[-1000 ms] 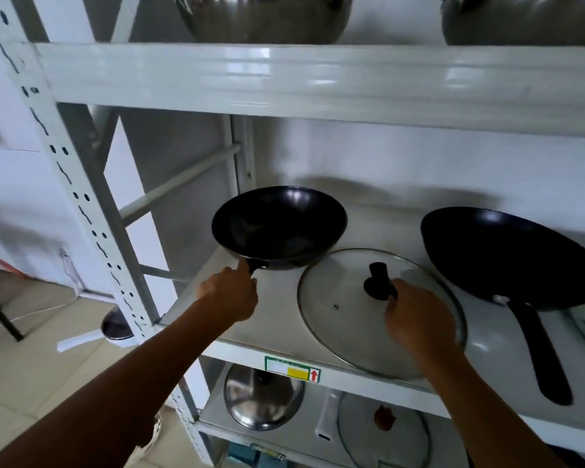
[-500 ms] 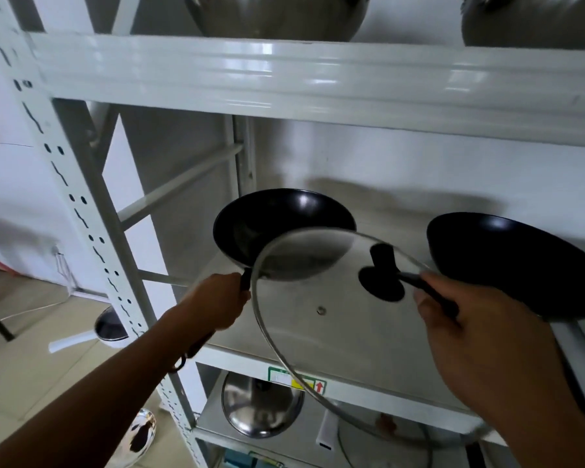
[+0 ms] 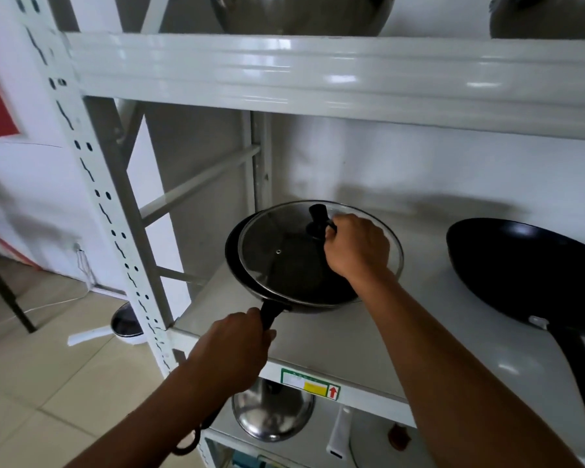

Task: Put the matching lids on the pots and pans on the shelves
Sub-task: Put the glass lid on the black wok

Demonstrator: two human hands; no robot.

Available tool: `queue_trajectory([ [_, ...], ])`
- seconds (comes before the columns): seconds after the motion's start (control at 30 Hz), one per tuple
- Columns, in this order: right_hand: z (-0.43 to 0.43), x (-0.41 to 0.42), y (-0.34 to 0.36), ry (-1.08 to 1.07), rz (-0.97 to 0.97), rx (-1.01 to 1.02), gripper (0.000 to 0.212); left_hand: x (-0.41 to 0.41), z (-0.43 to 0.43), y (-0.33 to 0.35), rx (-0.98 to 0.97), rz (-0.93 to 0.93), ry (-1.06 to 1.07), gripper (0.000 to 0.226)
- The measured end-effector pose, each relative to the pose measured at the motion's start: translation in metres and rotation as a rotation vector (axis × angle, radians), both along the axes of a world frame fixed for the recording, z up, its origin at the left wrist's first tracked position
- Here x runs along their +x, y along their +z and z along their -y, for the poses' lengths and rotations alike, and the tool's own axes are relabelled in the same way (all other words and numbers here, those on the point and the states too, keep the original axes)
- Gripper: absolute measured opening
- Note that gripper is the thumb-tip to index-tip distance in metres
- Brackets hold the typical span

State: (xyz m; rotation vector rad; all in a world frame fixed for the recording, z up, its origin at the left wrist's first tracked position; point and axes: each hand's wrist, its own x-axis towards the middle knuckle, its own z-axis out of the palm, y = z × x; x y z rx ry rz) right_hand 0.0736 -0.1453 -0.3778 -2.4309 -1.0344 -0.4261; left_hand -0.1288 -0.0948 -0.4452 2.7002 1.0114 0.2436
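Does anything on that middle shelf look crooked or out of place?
Yes: the glass lid sits off-centre on the small black wok. Its right edge overhangs the rim, while a crescent of the wok shows uncovered on the left. The right hand grips its knob, so it looks not yet seated.

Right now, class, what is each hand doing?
Left hand: closed on the black pan's handle.
Right hand: closed on the glass lid's knob, lid over the pan.

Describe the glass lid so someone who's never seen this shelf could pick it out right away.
On the white middle shelf, look at the left wok, its handle held by the left hand. The glass lid sits over it, the right hand at its black knob. The right wok is uncovered.
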Motion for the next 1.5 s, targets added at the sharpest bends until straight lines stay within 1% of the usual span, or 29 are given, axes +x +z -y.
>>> queue_trajectory([
  [0.1, -0.008, 0.001, -0.007, 0.038, -0.022, -0.007, 0.025, 0.000, 0.000, 0.000, -0.004, 0.004, 0.001, 0.032],
  [0.43, -0.020, 0.008, -0.013, 0.100, 0.018, 0.000, 0.025, 0.002, -0.001, 0.004, 0.027, 0.012, -0.018, 0.030],
  [0.7, -0.023, 0.009, -0.016, 0.142, -0.019, 0.032, 0.026, 0.000, 0.000, 0.003, -0.029, 0.004, -0.011, 0.031],
  [0.9, -0.023, 0.014, -0.010, 0.118, -0.017, -0.017, 0.029, 0.001, -0.002, 0.007, -0.047, 0.012, -0.009, 0.030],
  [1.33, -0.020, 0.005, 0.000, 0.038, 0.030, -0.092, 0.021, -0.003, -0.008, 0.011, -0.066, -0.007, -0.006, 0.028],
  [1.5, -0.023, 0.003, 0.004, 0.054, 0.035, -0.120, 0.021, -0.004, -0.009, 0.012, -0.087, 0.007, 0.000, 0.029],
])
